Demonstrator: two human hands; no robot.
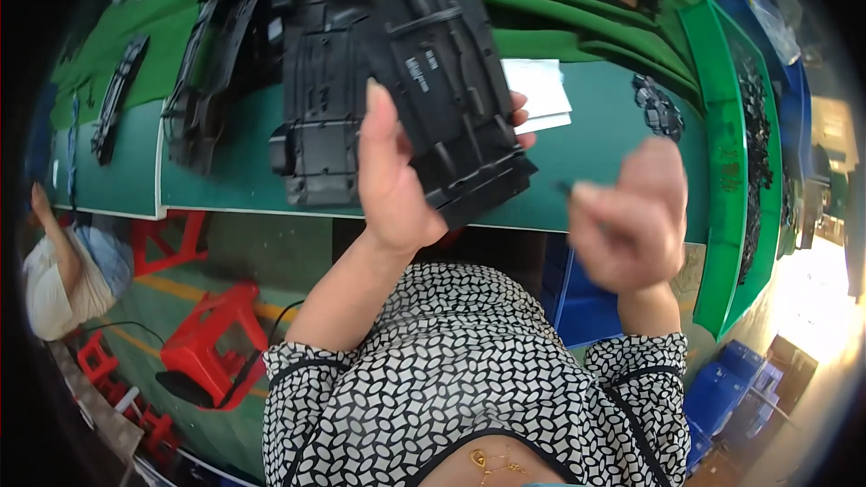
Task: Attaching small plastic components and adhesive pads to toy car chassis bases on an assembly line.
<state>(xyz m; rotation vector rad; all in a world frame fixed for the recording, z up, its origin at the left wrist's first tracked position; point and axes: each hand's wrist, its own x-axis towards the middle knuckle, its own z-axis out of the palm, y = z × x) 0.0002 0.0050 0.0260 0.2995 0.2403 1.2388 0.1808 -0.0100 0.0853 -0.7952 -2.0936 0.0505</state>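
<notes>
While the person's black-and-white patterned blouse [469, 379] fills the near edge, the right hand [631, 221] is raised to the right with fingers curled, pinching a small dark piece [564, 188] at the fingertips. The left hand [397, 185] grips a black moulded plastic panel [433, 81], thumb on its near face and fingers behind, holding it above the green workbench [595, 140]. Beyond lie further black plastic parts [216, 72] at left, white paper sheets [541, 90], and a green tray [726, 153] at right. Red stools [212, 329] stand on the floor, near left.
</notes>
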